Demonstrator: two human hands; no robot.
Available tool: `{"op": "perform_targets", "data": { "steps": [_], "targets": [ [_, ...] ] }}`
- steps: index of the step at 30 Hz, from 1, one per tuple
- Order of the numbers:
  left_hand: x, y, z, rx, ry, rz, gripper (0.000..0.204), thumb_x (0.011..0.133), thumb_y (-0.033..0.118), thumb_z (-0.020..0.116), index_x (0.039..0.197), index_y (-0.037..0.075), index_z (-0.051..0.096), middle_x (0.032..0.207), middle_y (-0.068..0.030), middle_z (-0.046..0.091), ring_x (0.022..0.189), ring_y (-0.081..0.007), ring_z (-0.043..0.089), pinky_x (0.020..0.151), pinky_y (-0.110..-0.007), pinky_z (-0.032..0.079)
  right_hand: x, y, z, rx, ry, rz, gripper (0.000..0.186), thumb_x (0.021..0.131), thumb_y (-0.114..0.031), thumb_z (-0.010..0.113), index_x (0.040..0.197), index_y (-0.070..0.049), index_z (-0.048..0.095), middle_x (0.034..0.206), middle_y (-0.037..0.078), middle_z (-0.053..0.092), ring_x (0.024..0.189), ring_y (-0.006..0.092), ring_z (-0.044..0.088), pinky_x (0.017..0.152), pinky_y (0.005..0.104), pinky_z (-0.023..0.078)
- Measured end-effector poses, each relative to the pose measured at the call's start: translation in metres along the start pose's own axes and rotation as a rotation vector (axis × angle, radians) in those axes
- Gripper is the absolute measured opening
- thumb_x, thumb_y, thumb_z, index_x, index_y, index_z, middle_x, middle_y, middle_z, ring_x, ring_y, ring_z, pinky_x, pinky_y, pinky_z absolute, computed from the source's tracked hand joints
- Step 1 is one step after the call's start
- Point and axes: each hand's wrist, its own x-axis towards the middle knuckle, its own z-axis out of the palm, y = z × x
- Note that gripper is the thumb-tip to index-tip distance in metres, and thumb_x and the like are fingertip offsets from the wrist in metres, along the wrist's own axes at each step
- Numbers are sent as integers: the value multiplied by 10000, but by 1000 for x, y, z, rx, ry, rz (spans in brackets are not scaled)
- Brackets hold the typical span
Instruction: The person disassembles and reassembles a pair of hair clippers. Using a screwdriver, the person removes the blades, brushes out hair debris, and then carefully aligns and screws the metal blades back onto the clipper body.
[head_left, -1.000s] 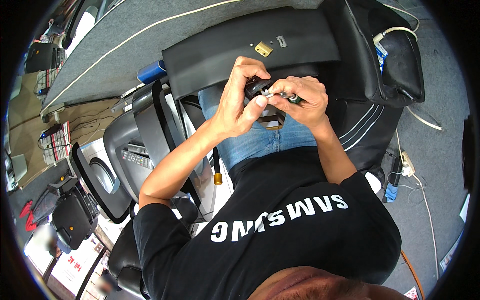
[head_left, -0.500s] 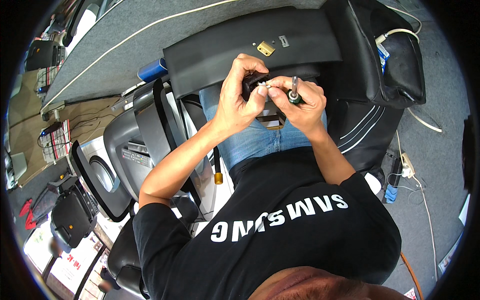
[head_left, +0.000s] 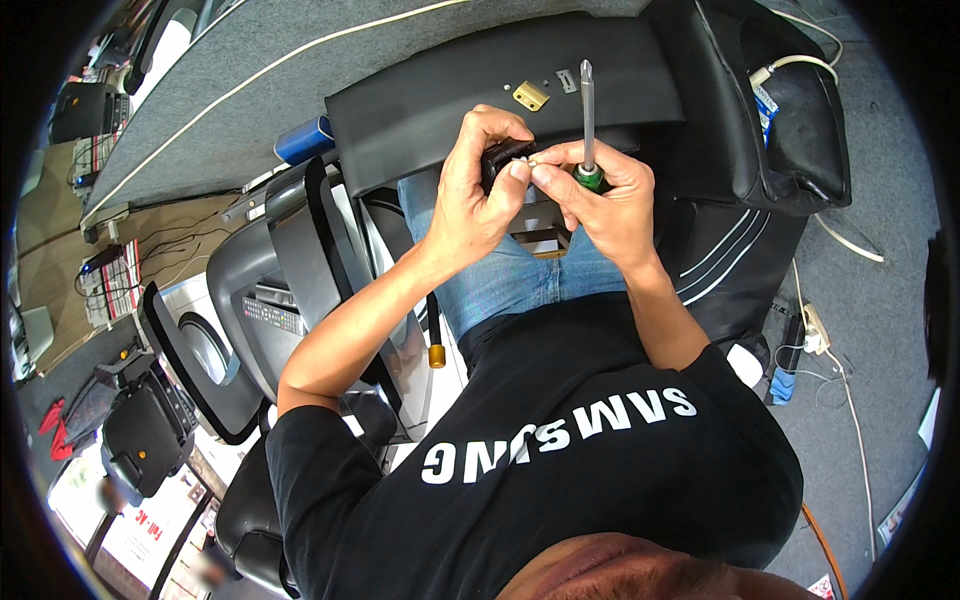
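Note:
My left hand (head_left: 470, 205) is closed around a small black casing (head_left: 504, 158), partly hidden by the fingers. With thumb and forefinger, my right hand (head_left: 618, 215) pinches a tiny whitish part (head_left: 529, 161) at the casing's edge. A screwdriver (head_left: 588, 120) with a green handle is tucked in that same hand, its steel shaft pointing away from me. Beyond the hands, a gold metal plate (head_left: 530, 96) and a small slotted grey metal piece (head_left: 567, 81) lie on a black padded surface (head_left: 420, 120). A gold-edged boxy object (head_left: 545, 243) rests on my lap, mostly covered.
On the left stands a black chair (head_left: 240, 280) with a remote control (head_left: 272, 314) on its seat. A blue object (head_left: 303, 141) sits by the padded surface's left end. To the right are a black bag-like cushion (head_left: 800, 130) with a white cable, and a power strip (head_left: 815, 330) on the carpet.
The screwdriver in my right hand has swung so its shaft extends away from me, where before it looked foreshortened. Both hands stay together at the casing, with slight finger shifts.

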Motion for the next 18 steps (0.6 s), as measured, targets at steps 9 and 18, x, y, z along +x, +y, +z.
{"op": "perform_targets", "data": {
  "steps": [9,18],
  "targets": [
    [-2,1,0,-43,10,-46,246,934,148,558,1137,10,544,1032,-99,550,892,-178,531,825,-327,474,6,-4,-5,94,-99,118,143,920,-134,819,1013,-36,774,676,-49,652,503,-10,493,444,183,364],
    [-3,-1,0,-34,-4,-32,251,937,169,554,1132,10,543,1028,-99,549,886,-176,522,823,-329,467,9,-9,-10,187,-155,226,144,913,-114,818,1009,-21,765,718,-14,678,494,11,522,427,182,374]
  ]
}}
